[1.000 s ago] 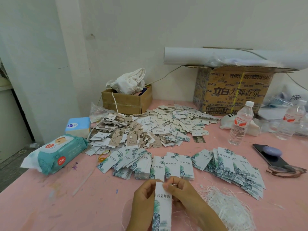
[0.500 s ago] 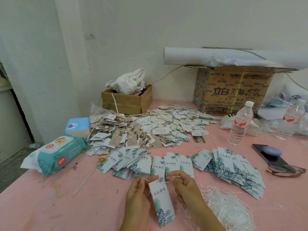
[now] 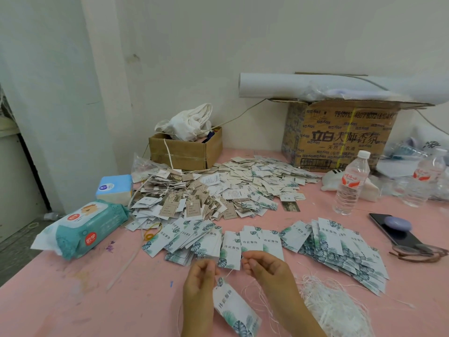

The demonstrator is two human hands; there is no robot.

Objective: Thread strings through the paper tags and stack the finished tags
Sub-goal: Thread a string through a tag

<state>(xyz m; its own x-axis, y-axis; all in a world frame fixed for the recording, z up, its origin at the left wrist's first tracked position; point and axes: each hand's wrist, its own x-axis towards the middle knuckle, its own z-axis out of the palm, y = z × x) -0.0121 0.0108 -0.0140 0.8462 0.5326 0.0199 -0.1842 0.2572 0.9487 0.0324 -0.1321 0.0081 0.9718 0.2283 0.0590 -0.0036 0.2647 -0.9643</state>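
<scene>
I am holding one tag [image 3: 234,308] low in front of me, just above the pink bench [image 3: 73,300], between my two hands. My left hand [image 3: 198,285] is pinching the tag's top corner, with the fingers [image 3: 209,267] curling in over it. My right hand [image 3: 269,276] is pinching the string [image 3: 229,273], which is running thin and white from the tag's top end up to that hand's fingertips. The tag is hanging tilted, with its top by my left hand and its lower end pointing toward my right forearm. It is a long white card, showing teal leaf prints at both ends and a column of dark characters down its face. A row [image 3: 252,242] of cards with the same print is lying fanned on the bench just beyond my hands. A tangle [image 3: 337,310] of loose white strings is lying beside my right forearm. Further back, a heap [image 3: 218,190] of mixed tags is spreading across the bench.
</scene>
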